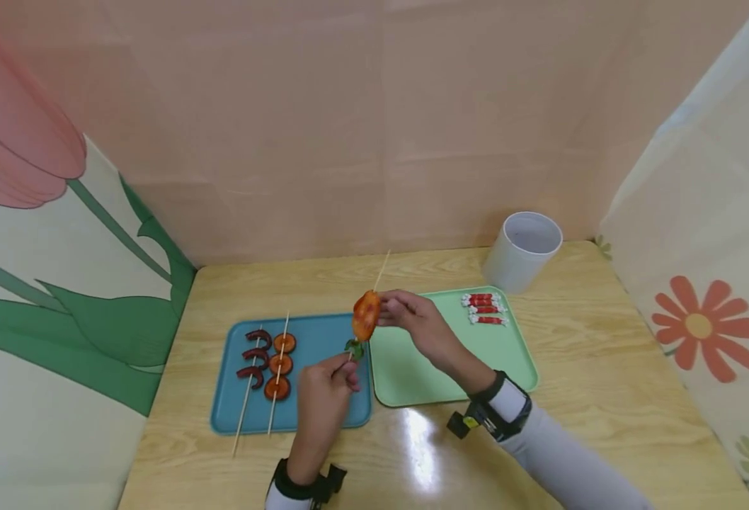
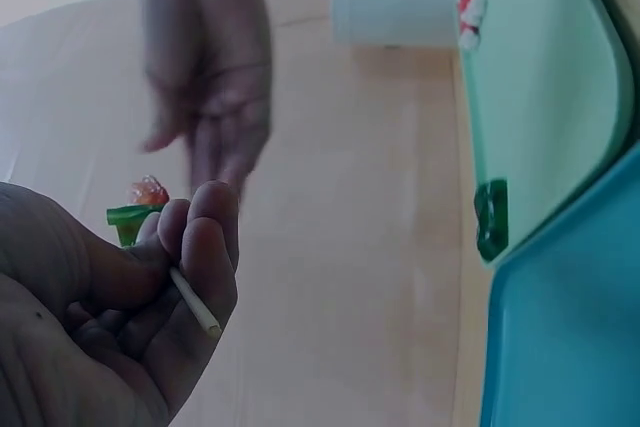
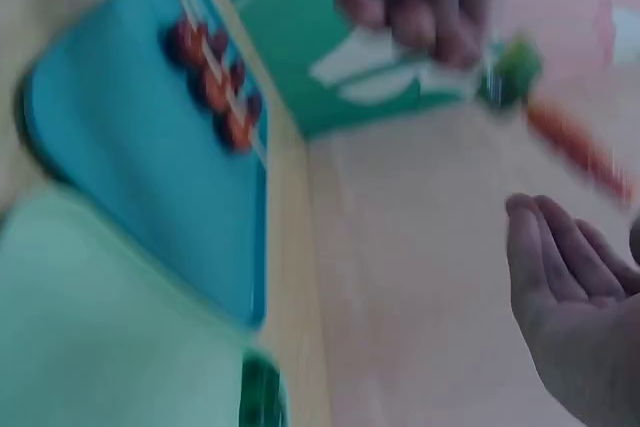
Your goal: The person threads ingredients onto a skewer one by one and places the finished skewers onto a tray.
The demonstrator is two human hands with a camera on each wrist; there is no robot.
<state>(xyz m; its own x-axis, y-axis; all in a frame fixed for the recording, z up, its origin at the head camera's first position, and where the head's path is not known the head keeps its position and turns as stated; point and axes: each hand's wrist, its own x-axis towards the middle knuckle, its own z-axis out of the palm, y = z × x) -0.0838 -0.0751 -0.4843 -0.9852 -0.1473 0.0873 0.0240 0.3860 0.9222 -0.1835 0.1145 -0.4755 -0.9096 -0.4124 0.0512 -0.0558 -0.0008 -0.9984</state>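
Note:
My left hand (image 1: 325, 397) pinches the lower end of a wooden skewer (image 1: 383, 269) between thumb and fingers, raised above the trays. On the skewer are a green piece (image 1: 354, 348), like a pepper, and above it a glazed orange piece (image 1: 366, 316), like a chicken wing. Bare stick shows beyond the orange piece. My right hand (image 1: 427, 331) is beside the orange piece; in the right wrist view its fingers (image 3: 560, 252) are straight and apart from the skewer. The left wrist view shows the skewer's blunt end (image 2: 198, 307) poking out between the left fingers.
A blue tray (image 1: 330, 329) holds two skewers, one with dark red curled pieces (image 1: 256, 358), one with round orange slices (image 1: 280, 364). Red-wrapped candies (image 1: 486, 309) lie on the green tray (image 1: 406, 382), and a dark green piece (image 2: 491, 219) at its edge. Behind stands a white cup (image 1: 521, 255).

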